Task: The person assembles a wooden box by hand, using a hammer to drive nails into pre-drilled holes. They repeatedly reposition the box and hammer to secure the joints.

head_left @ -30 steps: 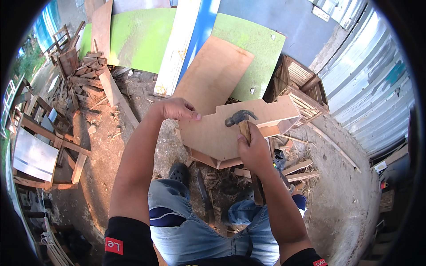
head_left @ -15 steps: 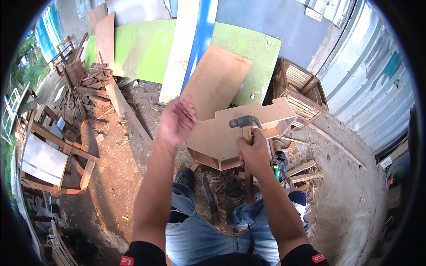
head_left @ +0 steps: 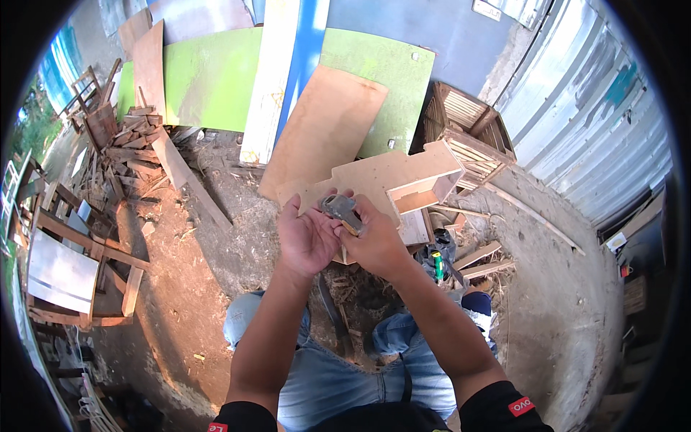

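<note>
My right hand (head_left: 379, 241) grips a hammer (head_left: 342, 209) close to its metal head, which sits right above my left fingers. The hammer's handle is mostly hidden behind my right hand. Palm up and slightly cupped, my left hand (head_left: 306, 241) meets the right one, its thumb apart from the fingers. Anything small lying in that palm is too small to make out. Just beyond both hands stands a stepped plywood box (head_left: 392, 176) with an open compartment on its right side; my hands cover part of its near edge.
A loose plywood sheet (head_left: 331, 122) leans against green panels (head_left: 216, 79) behind the box. Slatted wooden crates (head_left: 471, 133) stand at the back right. Scrap wood (head_left: 137, 144) is piled at left, near a broken wooden frame (head_left: 90, 252). A green-handled tool (head_left: 437, 265) lies right of the box.
Both hands have come together in front of the box. The hammer has swung leftward, its head now over my left hand. The view has shifted slightly, so the surroundings sit further left.
</note>
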The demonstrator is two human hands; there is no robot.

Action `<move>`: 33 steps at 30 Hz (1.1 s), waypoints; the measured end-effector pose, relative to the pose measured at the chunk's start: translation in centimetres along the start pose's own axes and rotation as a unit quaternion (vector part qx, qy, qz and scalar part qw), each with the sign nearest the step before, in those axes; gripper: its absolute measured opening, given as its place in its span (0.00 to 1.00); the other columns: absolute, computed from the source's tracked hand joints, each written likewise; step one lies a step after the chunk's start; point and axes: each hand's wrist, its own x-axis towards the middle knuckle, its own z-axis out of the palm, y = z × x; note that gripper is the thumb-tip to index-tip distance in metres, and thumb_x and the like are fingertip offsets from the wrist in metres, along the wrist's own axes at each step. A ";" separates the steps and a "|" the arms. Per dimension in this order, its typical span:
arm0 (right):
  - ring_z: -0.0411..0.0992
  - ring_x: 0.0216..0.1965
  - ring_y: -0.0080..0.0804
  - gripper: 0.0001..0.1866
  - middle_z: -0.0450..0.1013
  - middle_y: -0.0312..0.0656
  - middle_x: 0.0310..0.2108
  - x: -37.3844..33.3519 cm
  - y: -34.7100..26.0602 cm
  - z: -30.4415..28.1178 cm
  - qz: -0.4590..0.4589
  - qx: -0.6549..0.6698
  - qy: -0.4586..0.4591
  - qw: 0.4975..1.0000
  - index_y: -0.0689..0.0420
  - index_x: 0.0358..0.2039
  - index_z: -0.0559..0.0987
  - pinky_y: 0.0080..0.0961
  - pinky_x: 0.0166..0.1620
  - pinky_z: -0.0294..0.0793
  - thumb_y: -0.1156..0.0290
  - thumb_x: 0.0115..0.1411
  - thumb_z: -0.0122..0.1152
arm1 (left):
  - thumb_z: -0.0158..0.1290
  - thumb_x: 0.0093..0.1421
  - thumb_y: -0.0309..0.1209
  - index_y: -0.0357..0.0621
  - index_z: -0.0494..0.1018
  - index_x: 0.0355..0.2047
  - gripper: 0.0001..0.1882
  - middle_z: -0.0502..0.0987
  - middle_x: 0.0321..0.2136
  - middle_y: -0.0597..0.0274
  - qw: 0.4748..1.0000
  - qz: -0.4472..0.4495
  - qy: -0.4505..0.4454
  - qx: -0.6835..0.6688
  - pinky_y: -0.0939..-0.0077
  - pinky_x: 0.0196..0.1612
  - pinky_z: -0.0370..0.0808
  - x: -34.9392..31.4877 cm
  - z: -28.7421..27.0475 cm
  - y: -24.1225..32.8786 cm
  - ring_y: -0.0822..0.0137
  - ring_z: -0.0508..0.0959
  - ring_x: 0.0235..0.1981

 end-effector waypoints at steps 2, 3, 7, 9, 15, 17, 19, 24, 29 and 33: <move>0.76 0.45 0.27 0.20 0.79 0.44 0.41 0.4 0.0 0.0 0.030 0.013 0.002 0.999 0.61 0.49 0.74 0.28 0.50 0.74 0.77 0.56 0.66 | 0.23 0.72 0.58 0.31 0.62 0.59 0.40 0.71 0.57 0.41 0.999 -0.007 -0.039 -0.011 0.62 0.46 0.78 0.3 -0.3 0.1 0.50 0.77 0.50; 0.76 0.43 0.36 0.19 0.78 0.47 0.39 0.7 0.1 0.0 0.026 0.007 0.009 1.000 0.61 0.47 0.73 0.32 0.47 0.74 0.74 0.56 0.66 | 0.23 0.72 0.58 0.32 0.61 0.59 0.40 0.71 0.57 0.40 0.998 -0.009 -0.058 -0.014 0.62 0.46 0.78 0.9 -0.3 0.2 0.50 0.76 0.50; 0.77 0.37 0.52 0.17 0.76 0.52 0.34 0.9 1.1 -1.1 -0.009 -0.018 0.038 0.999 0.60 0.42 0.71 0.38 0.41 0.74 0.69 0.56 0.67 | 0.25 0.72 0.54 0.32 0.62 0.58 0.36 0.70 0.56 0.39 1.000 0.007 -0.014 -0.007 0.61 0.45 0.78 1.5 -0.4 -0.1 0.49 0.76 0.50; 0.76 0.35 0.50 0.17 0.76 0.52 0.33 0.3 1.7 -1.6 0.001 -0.030 0.026 0.999 0.60 0.40 0.71 0.37 0.40 0.74 0.69 0.56 0.68 | 0.26 0.72 0.51 0.32 0.62 0.58 0.33 0.71 0.56 0.39 1.000 0.013 0.003 0.028 0.61 0.46 0.78 1.3 -0.5 -0.4 0.49 0.76 0.50; 0.77 0.33 0.36 0.15 0.76 0.49 0.32 -0.6 2.5 -1.4 -0.010 0.040 0.055 0.998 0.61 0.39 0.72 0.31 0.38 0.75 0.73 0.55 0.69 | 0.34 0.72 0.39 0.34 0.64 0.57 0.23 0.73 0.54 0.43 0.996 -0.005 -0.037 0.081 0.61 0.50 0.78 1.1 -0.5 -1.6 0.55 0.78 0.48; 0.77 0.35 0.29 0.14 0.77 0.45 0.32 -0.5 2.3 -1.5 0.042 0.055 0.092 0.993 0.61 0.40 0.73 0.28 0.39 0.75 0.75 0.56 0.68 | 0.41 0.72 0.35 0.34 0.66 0.56 0.19 0.75 0.51 0.48 0.982 0.009 0.005 0.189 0.65 0.50 0.79 1.0 -0.1 -2.2 0.60 0.79 0.46; 0.76 0.37 0.25 0.14 0.78 0.41 0.34 -0.7 1.8 -2.1 0.047 0.147 0.100 0.983 0.61 0.44 0.75 0.26 0.41 0.76 0.77 0.57 0.66 | 0.48 0.71 0.31 0.34 0.68 0.54 0.16 0.76 0.48 0.54 0.929 0.038 0.077 0.360 0.71 0.49 0.79 0.4 0.4 -2.8 0.67 0.79 0.42; 0.76 0.42 0.21 0.18 0.79 0.38 0.41 -1.7 1.1 -2.9 0.078 0.144 0.110 0.980 0.63 0.50 0.75 0.21 0.47 0.77 0.81 0.59 0.65 | 0.56 0.67 0.28 0.32 0.72 0.53 0.17 0.79 0.45 0.58 0.914 -0.031 0.088 0.395 0.78 0.48 0.80 0.3 1.6 -2.2 0.70 0.80 0.44; 0.75 0.46 0.23 0.18 0.77 0.40 0.45 -1.9 1.2 -2.7 0.018 0.219 0.109 0.969 0.63 0.51 0.74 0.22 0.50 0.75 0.83 0.61 0.63 | 0.56 0.66 0.28 0.33 0.73 0.53 0.17 0.79 0.45 0.59 0.912 -0.082 0.042 0.399 0.79 0.45 0.80 0.7 2.1 -1.9 0.73 0.80 0.40; 0.74 0.35 0.19 0.16 0.77 0.39 0.43 -2.0 1.3 -3.5 -0.006 0.160 0.119 0.980 0.62 0.51 0.74 0.18 0.38 0.75 0.80 0.62 0.63 | 0.57 0.66 0.29 0.36 0.76 0.50 0.14 0.80 0.41 0.63 0.898 -0.061 0.068 0.430 0.80 0.43 0.77 0.7 2.5 -1.8 0.76 0.77 0.36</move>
